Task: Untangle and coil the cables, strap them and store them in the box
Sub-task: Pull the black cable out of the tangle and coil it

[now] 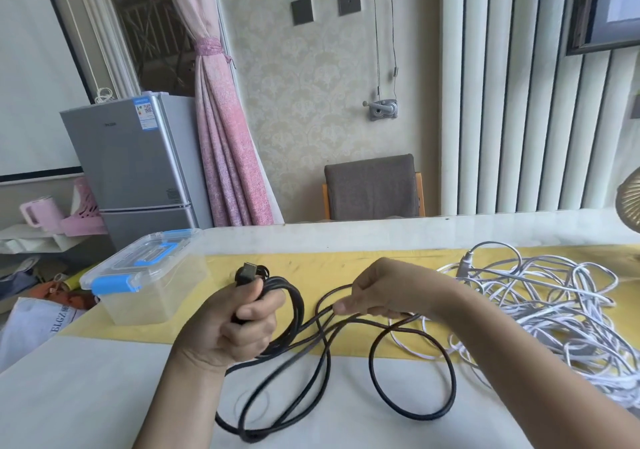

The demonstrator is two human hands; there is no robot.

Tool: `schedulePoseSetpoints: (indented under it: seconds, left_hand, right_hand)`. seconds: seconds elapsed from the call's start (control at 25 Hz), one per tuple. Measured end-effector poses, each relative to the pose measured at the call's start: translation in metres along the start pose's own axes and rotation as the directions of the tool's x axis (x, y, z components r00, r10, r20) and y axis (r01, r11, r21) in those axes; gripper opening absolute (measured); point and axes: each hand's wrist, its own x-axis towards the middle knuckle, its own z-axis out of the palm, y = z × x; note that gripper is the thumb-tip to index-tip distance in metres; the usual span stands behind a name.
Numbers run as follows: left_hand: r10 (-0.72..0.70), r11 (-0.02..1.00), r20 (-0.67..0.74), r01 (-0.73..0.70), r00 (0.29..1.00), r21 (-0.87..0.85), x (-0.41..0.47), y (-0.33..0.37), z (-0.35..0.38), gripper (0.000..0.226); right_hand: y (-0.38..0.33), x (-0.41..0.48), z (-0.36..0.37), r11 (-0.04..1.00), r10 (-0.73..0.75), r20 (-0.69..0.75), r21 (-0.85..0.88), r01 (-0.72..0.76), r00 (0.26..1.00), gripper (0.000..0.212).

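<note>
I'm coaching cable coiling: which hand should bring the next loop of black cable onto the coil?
Right. The right hand pinches a loose strand of the black cable, ready to carry it over. The left hand is full, gripping its coiled loops below the USB plug.

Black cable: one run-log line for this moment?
left hand grips coiled black cable | right hand pinches loose strand | white cables tangled | box lidded

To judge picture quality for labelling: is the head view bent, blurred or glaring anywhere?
Head view: wide-angle bending tilts the fridge at the left edge; light is soft, without hard shadows or glare on the table; the black cable looks slightly blurred.
</note>
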Motion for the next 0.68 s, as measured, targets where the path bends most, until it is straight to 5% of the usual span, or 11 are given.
schedulePoseSetpoints:
  seconds: [0.2, 0.4, 0.52, 0.68]
  left_hand:
    - [-0.134, 0.965, -0.105, 0.154, 0.985, 0.213, 0.002, 0.001, -0.009, 0.025]
    - [-0.035, 0.911, -0.479, 0.225, 0.877, 0.345, 0.023, -0.006, 0.004, 0.051]
    - [0.035, 0.905, -0.542, 0.204, 0.839, 0.374, 0.037, -0.013, 0.007, 0.056]
    - [0.198, 0.933, -0.648, 0.062, 0.735, 0.356, 0.051, -0.021, 0.012, 0.063]
  right_hand:
    - [-0.005, -0.005, -0.02, 0.96, -0.011, -0.346, 0.259, 0.107, 0.938, 0.045]
    - [-0.027, -0.012, -0.01, 0.869, -0.103, -0.331, 0.429, 0.247, 0.938, 0.031]
    - [-0.039, -0.014, 0.003, 0.876, -0.159, -0.331, 0.387, 0.287, 0.93, 0.029]
    - [-0.043, -0.012, 0.017, 0.941, -0.303, -0.357, 0.037, 0.338, 0.884, 0.03]
